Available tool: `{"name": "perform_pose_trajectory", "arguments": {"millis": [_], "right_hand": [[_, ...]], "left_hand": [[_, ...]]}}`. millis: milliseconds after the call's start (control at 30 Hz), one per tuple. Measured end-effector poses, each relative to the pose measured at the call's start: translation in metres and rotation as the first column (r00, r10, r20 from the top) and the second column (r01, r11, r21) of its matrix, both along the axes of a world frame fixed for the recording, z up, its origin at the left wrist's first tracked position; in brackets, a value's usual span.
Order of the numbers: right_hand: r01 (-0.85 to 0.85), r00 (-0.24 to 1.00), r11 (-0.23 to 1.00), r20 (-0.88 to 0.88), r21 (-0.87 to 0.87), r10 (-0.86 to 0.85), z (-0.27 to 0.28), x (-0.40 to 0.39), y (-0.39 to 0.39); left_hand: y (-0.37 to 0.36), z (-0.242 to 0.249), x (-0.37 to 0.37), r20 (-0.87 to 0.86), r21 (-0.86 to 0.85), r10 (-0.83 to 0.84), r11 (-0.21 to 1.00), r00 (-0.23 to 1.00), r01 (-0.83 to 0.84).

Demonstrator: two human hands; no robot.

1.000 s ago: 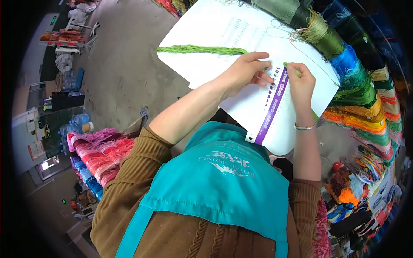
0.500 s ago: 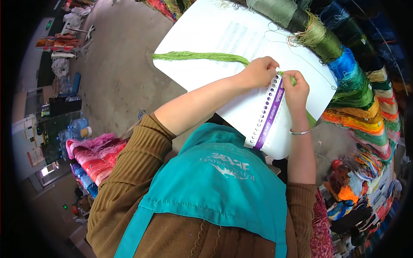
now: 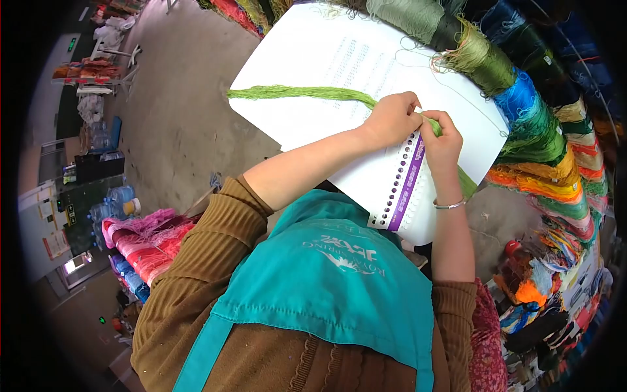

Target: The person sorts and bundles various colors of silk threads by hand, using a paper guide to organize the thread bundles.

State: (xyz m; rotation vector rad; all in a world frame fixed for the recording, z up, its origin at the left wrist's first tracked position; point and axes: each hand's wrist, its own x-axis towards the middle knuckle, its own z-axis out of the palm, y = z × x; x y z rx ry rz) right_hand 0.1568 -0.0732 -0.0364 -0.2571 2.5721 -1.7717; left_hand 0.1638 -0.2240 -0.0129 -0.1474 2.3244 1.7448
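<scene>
A skein of green embroidery thread (image 3: 300, 93) runs from the left, passes under my left hand and comes out past my right. My left hand (image 3: 394, 119) is closed, its fingertips pinched at the top end of a white thread card (image 3: 406, 179). This card has a row of punched holes and a purple printed stripe. My right hand (image 3: 445, 140) is closed on the green thread right beside it, fingertips meeting those of my left. Just what lies between the fingertips is partly hidden. Beneath both hands lies a white board with printed text (image 3: 313, 55).
Hanks of coloured thread (image 3: 532, 124) hang along the right side, close to the board's edge. Pink and red yarn (image 3: 147, 242) lies at the left. Further off are water bottles (image 3: 117, 199) and the concrete floor (image 3: 189, 85).
Both hands have shifted slightly down, and their fingertips have drawn together over the card's top end. The board and card have moved a little left and down in view.
</scene>
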Motion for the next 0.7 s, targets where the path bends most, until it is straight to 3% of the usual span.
{"name": "perform_pose_trajectory", "arguments": {"millis": [167, 367, 467, 567, 700], "right_hand": [[0.028, 1.0, 0.998, -0.002, -0.048, -0.028, -0.002, 0.0, 0.001], [0.0, 1.0, 0.994, 0.005, -0.113, 0.001, 0.001, -0.003, 0.002], [0.025, 0.989, 0.969, 0.147, -0.244, 0.011, 0.01, -0.003, 0.0], [-0.083, 0.979, 0.992, 0.176, -0.1, 0.099, 0.003, -0.006, 0.006], [-0.15, 0.956, 0.965, 0.218, -0.217, 0.198, 0.0, -0.012, 0.01]], "left_hand": [[-0.009, 0.004, 0.002, 0.307, 0.474, -0.017, 0.87, 0.952, -0.137], [-0.01, 0.002, -0.003, 0.307, 0.443, -0.067, 0.893, 0.949, -0.081], [-0.012, 0.001, -0.007, 0.251, 0.402, -0.091, 0.915, 0.964, -0.018], [-0.012, 0.002, -0.005, 0.166, 0.291, -0.095, 0.956, 0.982, 0.043], [-0.017, 0.007, 0.001, 0.069, 0.146, -0.086, 0.987, 0.994, 0.075]]}}
